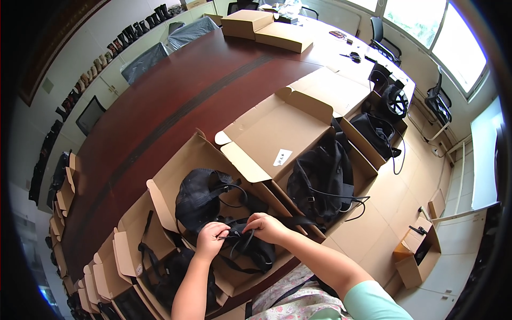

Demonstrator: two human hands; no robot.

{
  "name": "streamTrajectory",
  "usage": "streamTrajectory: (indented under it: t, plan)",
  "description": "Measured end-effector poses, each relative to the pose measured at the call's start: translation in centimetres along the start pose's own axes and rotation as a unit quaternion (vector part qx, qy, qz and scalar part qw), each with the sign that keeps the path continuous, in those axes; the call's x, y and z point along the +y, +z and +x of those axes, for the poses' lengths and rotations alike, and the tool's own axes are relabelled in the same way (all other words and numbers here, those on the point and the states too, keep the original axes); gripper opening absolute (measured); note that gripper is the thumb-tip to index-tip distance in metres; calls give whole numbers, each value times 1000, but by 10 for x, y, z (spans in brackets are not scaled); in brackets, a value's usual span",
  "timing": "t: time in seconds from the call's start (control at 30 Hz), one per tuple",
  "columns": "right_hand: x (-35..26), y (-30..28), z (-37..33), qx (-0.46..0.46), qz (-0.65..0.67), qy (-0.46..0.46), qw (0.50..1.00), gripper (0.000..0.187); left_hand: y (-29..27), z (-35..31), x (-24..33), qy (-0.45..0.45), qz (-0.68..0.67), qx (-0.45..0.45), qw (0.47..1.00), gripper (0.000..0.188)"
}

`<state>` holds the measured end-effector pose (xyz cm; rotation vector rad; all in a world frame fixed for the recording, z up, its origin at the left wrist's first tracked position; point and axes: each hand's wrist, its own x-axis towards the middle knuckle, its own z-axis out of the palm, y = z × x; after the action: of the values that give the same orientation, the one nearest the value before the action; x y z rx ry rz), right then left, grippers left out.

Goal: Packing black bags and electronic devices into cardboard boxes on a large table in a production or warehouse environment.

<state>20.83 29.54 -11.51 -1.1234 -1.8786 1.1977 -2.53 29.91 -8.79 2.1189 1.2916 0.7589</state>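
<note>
Fingers pinched, my left hand [212, 240] grips a thin dark end of black cord or strap. Close by on its right, my right hand [265, 228] pinches a loop of black cord [249, 242]. Both are above an open cardboard box [166, 169] at the table's near edge. Inside it, below my hands, lies bunched black strapped gear [261, 255]. A rounded black cap-like piece [196, 200] with a looped cable rests just beyond my left hand. Whether the two cord ends are joined is hidden by my fingers.
To the right, another open box [285, 136] holds a black bag [320, 176] with a trailing cable. Further boxes with black gear line the edge on both sides of the dark red table [176, 85]. A carton [418, 250] stands on the floor at right; chairs [438, 101] are beyond.
</note>
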Motion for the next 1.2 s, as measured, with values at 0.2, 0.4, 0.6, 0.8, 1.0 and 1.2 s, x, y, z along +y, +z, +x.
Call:
streamTrajectory:
  t: [0.2,0.4,0.6,0.8,1.0,1.2]
  plan:
    - [-24,-3,8,-28,-30,55,998,21,-6,4,-1,-131,-108,-14,985,13]
    - [-5,11,2,84,-86,-51,991,22,-4,9,6,-137,-103,-1,985,10]
    - [2,2,25,-10,289,139,947,12,-6,7,7,-100,-110,1,989,11]
    - [-14,-19,60,-207,26,157,965,29,-9,7,15,-115,-79,-23,990,12]
    - [-47,-17,78,-342,-254,99,900,31,-11,6,26,-93,-26,-31,995,13]
    - [-69,-12,81,-319,-350,63,878,30,-15,7,32,-27,22,-26,999,12]
